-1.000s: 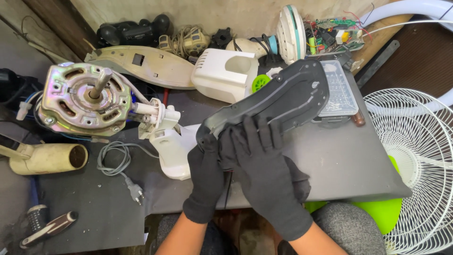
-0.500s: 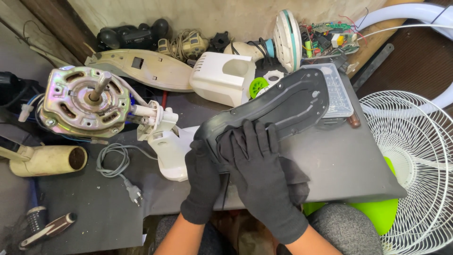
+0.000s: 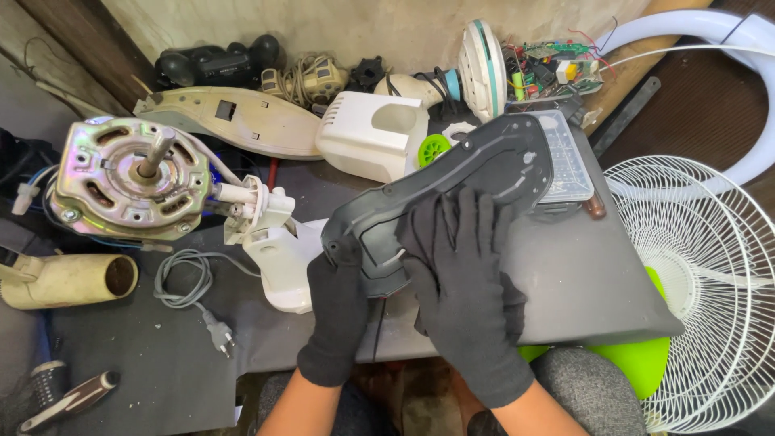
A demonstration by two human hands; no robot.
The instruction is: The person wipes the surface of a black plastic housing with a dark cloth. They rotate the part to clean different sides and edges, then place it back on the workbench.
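My left hand (image 3: 339, 311) is clamped on the near, narrow end of the dark plastic housing (image 3: 452, 190), thumb over its edge, while my right hand (image 3: 464, 282) lies flat on top with fingers spread, pressing rather than pinching. From that grip the housing's long axis runs up and away to the right, its broad end resting near a clear ribbed tray (image 3: 569, 157). Both hands sit at the near end (left lower). It lies on a grey tabletop (image 3: 581, 282), crowded: a white fan neck (image 3: 274, 242) just left, a wire fan guard (image 3: 702, 282) well to the right.
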